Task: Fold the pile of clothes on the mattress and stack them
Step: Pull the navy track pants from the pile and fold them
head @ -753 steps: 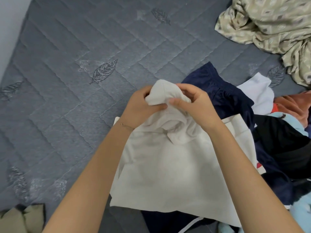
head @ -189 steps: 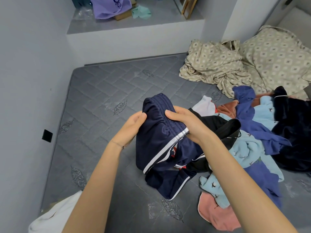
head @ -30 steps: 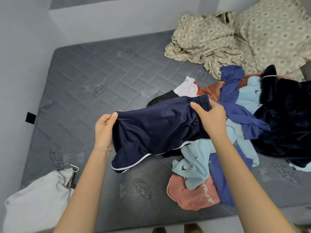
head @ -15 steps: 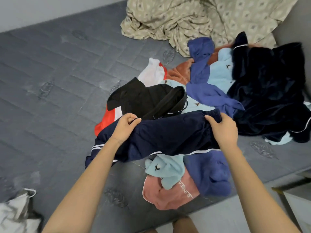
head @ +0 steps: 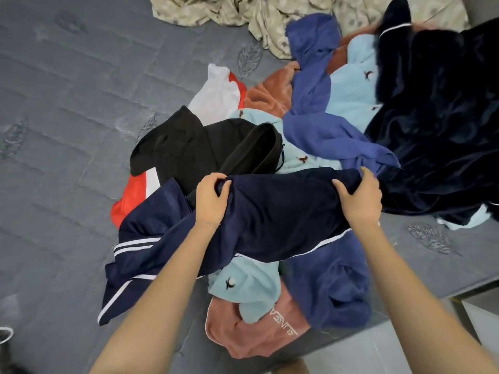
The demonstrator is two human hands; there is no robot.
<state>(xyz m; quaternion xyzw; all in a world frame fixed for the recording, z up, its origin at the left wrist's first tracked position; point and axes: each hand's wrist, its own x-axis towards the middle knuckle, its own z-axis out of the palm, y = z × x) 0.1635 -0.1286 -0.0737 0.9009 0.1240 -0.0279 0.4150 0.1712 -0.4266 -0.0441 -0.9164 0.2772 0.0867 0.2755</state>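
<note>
While the dark blue shiny shorts with white stripes (head: 270, 220) are held up by their top edge, the step in hand looks like spreading them out for folding. The left hand (head: 210, 197) pinches one end of that edge, fingers curled round the cloth. The right hand (head: 359, 201) grips the other end the same way. The shorts hang over the near side of the mixed pile of soft clothes (head: 318, 130) on the grey quilted mattress (head: 67, 103). Next, I think, they need a bare flat spot left of the pile, to be laid smooth and folded in half.
</note>
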